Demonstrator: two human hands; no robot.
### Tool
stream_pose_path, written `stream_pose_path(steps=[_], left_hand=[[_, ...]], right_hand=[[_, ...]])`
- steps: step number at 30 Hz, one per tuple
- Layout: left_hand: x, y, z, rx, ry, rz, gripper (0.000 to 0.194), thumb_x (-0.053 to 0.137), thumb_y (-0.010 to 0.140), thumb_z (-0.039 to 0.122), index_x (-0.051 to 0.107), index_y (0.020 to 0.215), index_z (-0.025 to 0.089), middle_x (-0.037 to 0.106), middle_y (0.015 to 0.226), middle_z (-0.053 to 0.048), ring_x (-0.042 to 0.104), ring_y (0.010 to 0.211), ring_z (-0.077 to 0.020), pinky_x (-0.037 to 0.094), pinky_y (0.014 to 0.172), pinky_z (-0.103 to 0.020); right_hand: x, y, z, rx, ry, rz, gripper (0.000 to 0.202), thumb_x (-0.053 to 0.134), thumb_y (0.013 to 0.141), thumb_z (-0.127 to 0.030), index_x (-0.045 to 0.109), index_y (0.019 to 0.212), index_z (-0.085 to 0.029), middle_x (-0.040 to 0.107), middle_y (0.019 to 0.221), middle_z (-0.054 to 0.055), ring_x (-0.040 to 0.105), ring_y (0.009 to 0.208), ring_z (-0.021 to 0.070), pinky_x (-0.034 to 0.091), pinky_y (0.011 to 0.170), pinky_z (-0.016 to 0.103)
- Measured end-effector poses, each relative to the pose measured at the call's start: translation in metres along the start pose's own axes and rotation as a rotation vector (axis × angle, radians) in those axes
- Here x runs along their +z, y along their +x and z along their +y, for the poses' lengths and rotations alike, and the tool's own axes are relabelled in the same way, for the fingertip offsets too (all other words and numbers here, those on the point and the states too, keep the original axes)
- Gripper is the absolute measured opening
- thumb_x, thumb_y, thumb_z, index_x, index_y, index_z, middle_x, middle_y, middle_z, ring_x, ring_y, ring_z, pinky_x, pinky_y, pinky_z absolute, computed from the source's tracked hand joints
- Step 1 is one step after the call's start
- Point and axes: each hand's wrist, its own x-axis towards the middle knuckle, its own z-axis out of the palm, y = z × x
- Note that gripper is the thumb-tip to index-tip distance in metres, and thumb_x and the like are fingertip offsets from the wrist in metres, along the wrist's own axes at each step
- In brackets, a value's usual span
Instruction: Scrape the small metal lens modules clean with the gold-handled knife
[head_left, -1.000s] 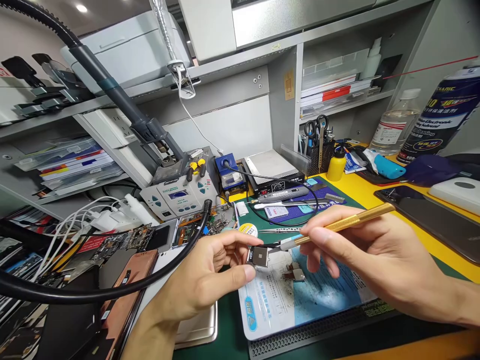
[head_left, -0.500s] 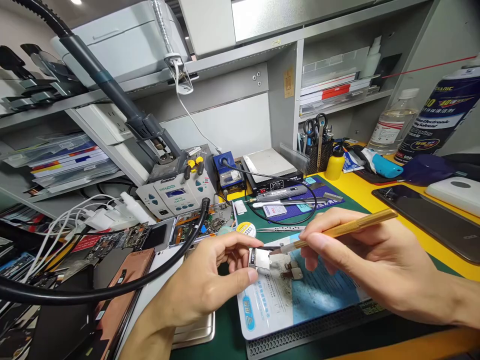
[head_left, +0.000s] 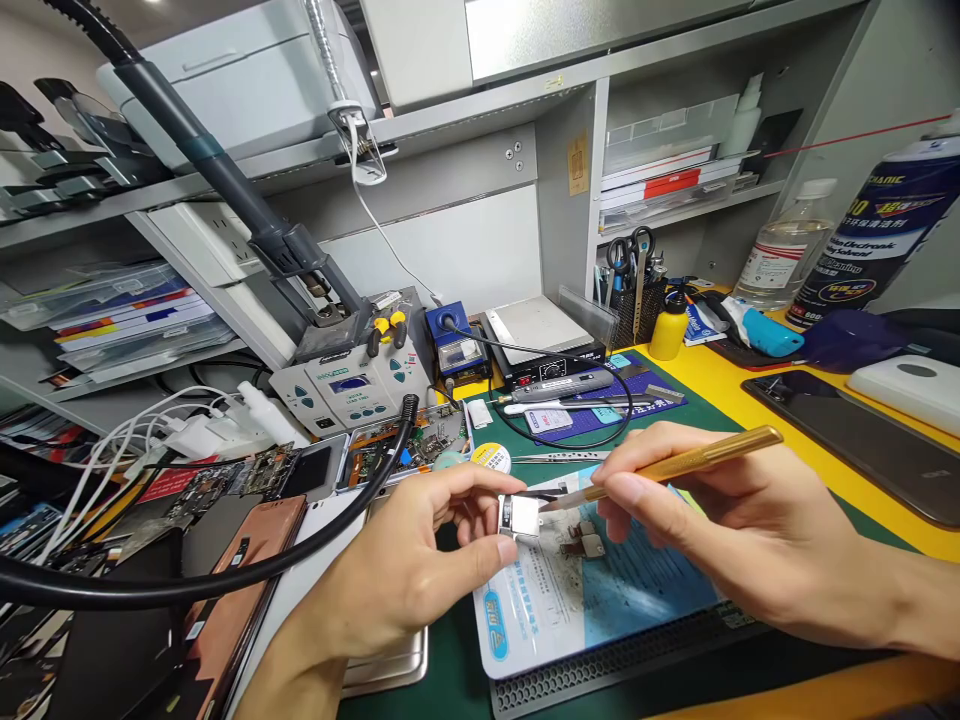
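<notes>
Pinched between thumb and index finger of my left hand (head_left: 420, 570) is a small silver square module (head_left: 524, 516) with a dark strip, perhaps a phone camera module. My right hand (head_left: 757, 530) grips a gold-handled craft knife (head_left: 694, 462) like a pen. Its blade (head_left: 561, 502) points left, with the tip at the module's right edge; whether it cuts in, I cannot tell. Below them, a blue and white printed pad (head_left: 525, 625) lies on the bench. On that pad, between my hands, rests a small metal part (head_left: 586, 543) with a brownish end.
A black hose (head_left: 300, 560) curves across the left side over phone shells and circuit boards. Tweezers (head_left: 561, 459) lie behind the pad. Farther back stand a rework station (head_left: 349, 390) and a hot plate (head_left: 540, 335). A dark phone (head_left: 847, 430) and a spray can (head_left: 877, 235) are at right.
The knife and my right hand have shifted very slightly, with the handle's end a little left and lower. My left hand keeps the module in nearly the same place.
</notes>
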Motion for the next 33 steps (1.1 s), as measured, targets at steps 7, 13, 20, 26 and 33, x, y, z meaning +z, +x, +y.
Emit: stream_pose_path(steps=[7,13,20,26,33], left_hand=[[0.003,0.001,-0.002,0.001,0.099,0.022,0.036,0.068,0.089,0.033,0.066,0.121,0.017,0.06,0.087,-0.001,0.053,0.08,-0.015,0.046,0.075,-0.028],[0.0,-0.002,-0.004,0.024,0.072,0.024,0.035,0.068,0.091,0.037,0.067,0.121,0.02,0.061,0.089,0.0,0.053,0.083,-0.0152,0.044,0.076,-0.028],[-0.004,-0.004,-0.005,0.027,0.01,0.014,0.037,0.07,0.091,0.04,0.067,0.122,0.021,0.061,0.091,-0.001,0.054,0.085,-0.0155,0.043,0.077,-0.027],[-0.004,-0.003,-0.005,0.024,-0.007,-0.004,0.037,0.069,0.092,0.041,0.068,0.123,0.022,0.059,0.089,-0.001,0.054,0.084,-0.0153,0.043,0.076,-0.027],[-0.005,-0.005,-0.006,0.029,-0.021,-0.008,0.038,0.07,0.092,0.041,0.068,0.125,0.022,0.063,0.097,-0.002,0.055,0.089,-0.0164,0.044,0.08,-0.028]], right_hand=[[0.002,-0.007,0.011,-0.217,-0.148,-0.059,0.015,0.065,0.093,-0.012,0.067,0.103,-0.023,0.076,0.086,0.002,0.071,0.07,0.0156,0.058,0.064,0.027],[0.002,-0.006,0.008,-0.144,-0.084,0.012,0.01,0.068,0.093,-0.016,0.071,0.1,-0.022,0.076,0.081,0.0,0.071,0.065,0.0142,0.059,0.059,0.024],[0.001,0.0,0.003,-0.052,-0.007,0.046,0.006,0.069,0.092,-0.021,0.075,0.095,-0.022,0.077,0.078,-0.002,0.073,0.065,0.0122,0.061,0.061,0.02],[0.002,0.0,0.002,-0.03,0.02,0.054,0.007,0.069,0.093,-0.023,0.076,0.094,-0.022,0.077,0.077,-0.001,0.071,0.062,0.0115,0.056,0.051,0.017],[0.003,-0.002,0.004,-0.036,0.06,0.064,0.006,0.07,0.092,-0.022,0.076,0.093,-0.022,0.076,0.075,-0.001,0.071,0.062,0.0116,0.055,0.05,0.018]])
